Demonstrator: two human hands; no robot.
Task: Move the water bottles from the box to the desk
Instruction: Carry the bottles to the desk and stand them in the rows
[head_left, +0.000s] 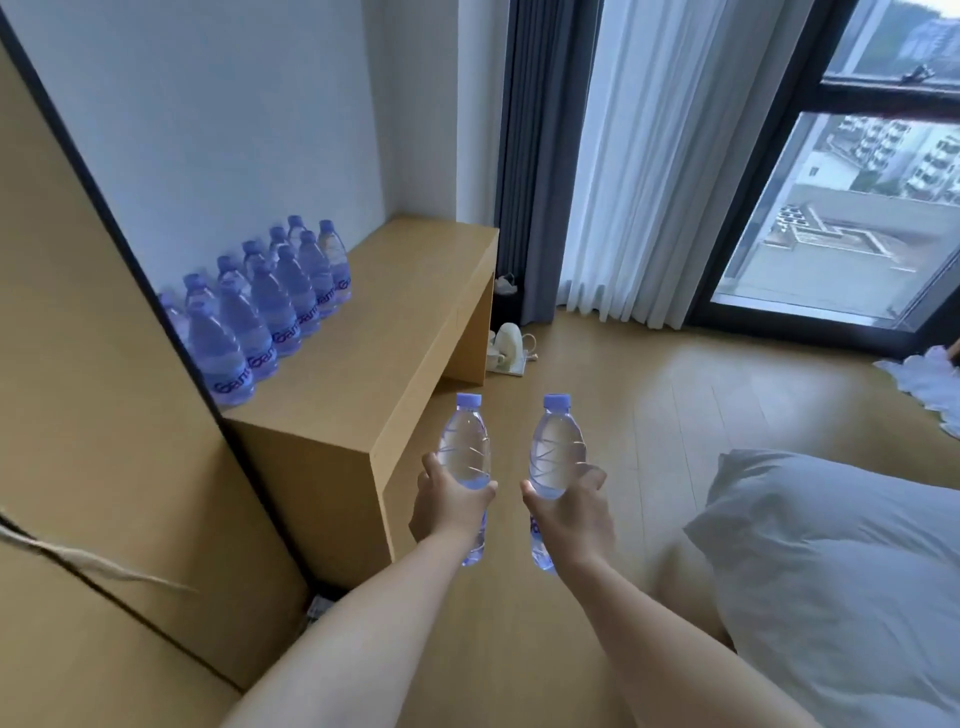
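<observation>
My left hand (448, 506) grips a clear water bottle with a purple cap (464, 447), upright, in the air just off the near right corner of the wooden desk (405, 322). My right hand (570, 512) grips a second such bottle (556, 452) beside it, over the floor. Several more bottles (270, 306) stand in two rows along the desk's left side against the wall. The box is out of view.
A tall wooden cabinet (78, 364) with a dark edge stands left of the desk. A white kettle and cups (506, 345) sit on the floor past the desk. A bed with a grey pillow (841, 561) lies at the right. Curtains and a window fill the back.
</observation>
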